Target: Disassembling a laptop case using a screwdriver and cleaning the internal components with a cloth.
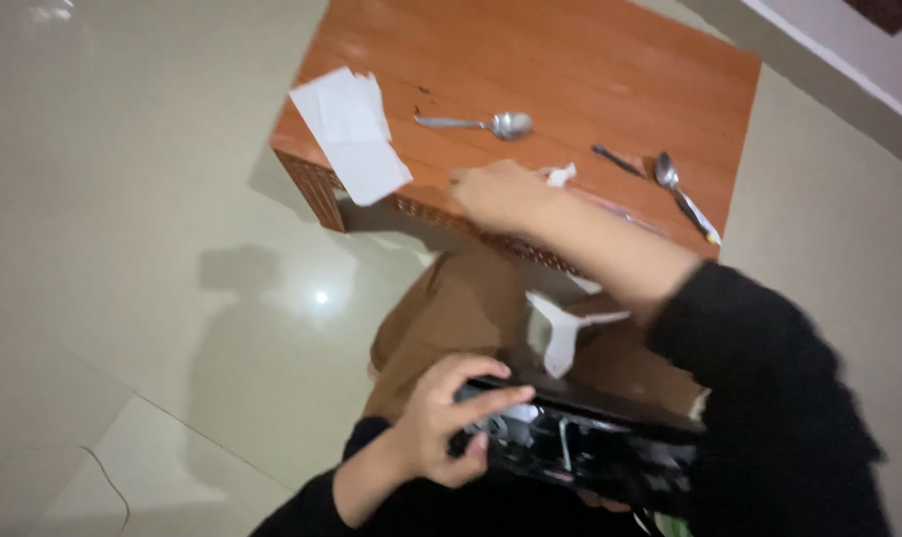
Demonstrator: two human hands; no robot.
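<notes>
Black tray gripped by left hand; right hand clutches tissue.

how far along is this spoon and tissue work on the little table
Looks done: two silver metal spoons lie loose on the low orange wooden table. In hand: right hand grips crumpled white tissue; left hand holds a black tray. Left: white paper sheets lie untouched.

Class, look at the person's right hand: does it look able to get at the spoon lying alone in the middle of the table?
Probably yes. The right hand rests at the table's near edge with a white scrap, and only bare wood lies between it and the spoon.
</notes>
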